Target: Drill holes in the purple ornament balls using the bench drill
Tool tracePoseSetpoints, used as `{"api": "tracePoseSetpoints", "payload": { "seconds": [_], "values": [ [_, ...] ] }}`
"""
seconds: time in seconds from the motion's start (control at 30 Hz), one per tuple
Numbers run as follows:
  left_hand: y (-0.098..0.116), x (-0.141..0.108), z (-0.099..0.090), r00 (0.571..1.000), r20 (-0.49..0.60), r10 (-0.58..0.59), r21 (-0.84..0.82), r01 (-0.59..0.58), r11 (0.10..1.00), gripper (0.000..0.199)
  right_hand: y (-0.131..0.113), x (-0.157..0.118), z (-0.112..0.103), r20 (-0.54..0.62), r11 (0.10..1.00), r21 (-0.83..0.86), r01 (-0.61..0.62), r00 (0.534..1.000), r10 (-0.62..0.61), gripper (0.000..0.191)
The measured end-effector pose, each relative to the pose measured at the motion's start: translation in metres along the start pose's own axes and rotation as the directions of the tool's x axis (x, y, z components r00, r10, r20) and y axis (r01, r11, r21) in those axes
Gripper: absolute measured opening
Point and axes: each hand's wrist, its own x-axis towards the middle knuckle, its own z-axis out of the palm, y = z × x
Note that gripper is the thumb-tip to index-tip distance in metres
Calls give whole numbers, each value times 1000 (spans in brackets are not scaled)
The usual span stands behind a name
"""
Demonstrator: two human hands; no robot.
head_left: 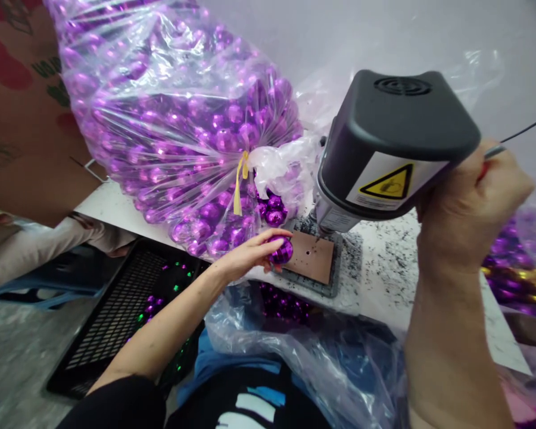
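A purple ball (281,250), clamped between the left hand's (268,249) thumb and fingers, is at the left edge of a brown plate (311,257) under a drill (395,140). The right hand (477,202) is at the drill's right; its grip is unclear. Far left, a bag (174,119) bulges with purple balls.

Pale, soft light throws glare across the plastic bag (161,77); edges look stretched and blurry.

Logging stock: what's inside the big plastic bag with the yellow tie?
Shiny purple balls, visible through the clear bag. Deeper contents can't be seen, covered by the outer ones.
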Motion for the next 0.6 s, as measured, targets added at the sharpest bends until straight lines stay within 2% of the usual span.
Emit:
{"api": "tracePoseSetpoints", "payload": {
  "seconds": [0.03,0.1,0.17,0.27,0.37,0.47,0.53,0.6],
  "values": [
    [-7,-2,5,999,24,-28,-124,30,992,63,-1,0,0,-1,1000,-8,0,1000,0,51],
    [-20,2,14,999,12,-33,-241,35,970,76,-4,-1,1,0,1000,-3,-6,1000,6,50],
    [-30,13,20,999,-18,-37,-240,32,970,82,-6,-1,1,12,999,21,-26,1000,26,51],
    [-35,31,26,995,-84,-60,-159,46,986,74,-6,-1,1,34,998,45,-36,999,34,55],
    [-36,44,30,983,-173,68,-17,-72,997,58,-4,-1,1,24,1000,26,3,1000,-4,59],
    [-40,54,34,960,-172,221,193,-187,963,49,-4,-1,1,5,1000,4,20,1000,-20,59],
    [-45,61,37,940,-178,290,406,-198,892,50,-5,-1,1,10,1000,6,24,1000,-24,59],
    [-51,65,40,903,-191,384,615,-195,764,53,-5,-1,1,20,999,18,32,999,-33,57]
  ]
}}
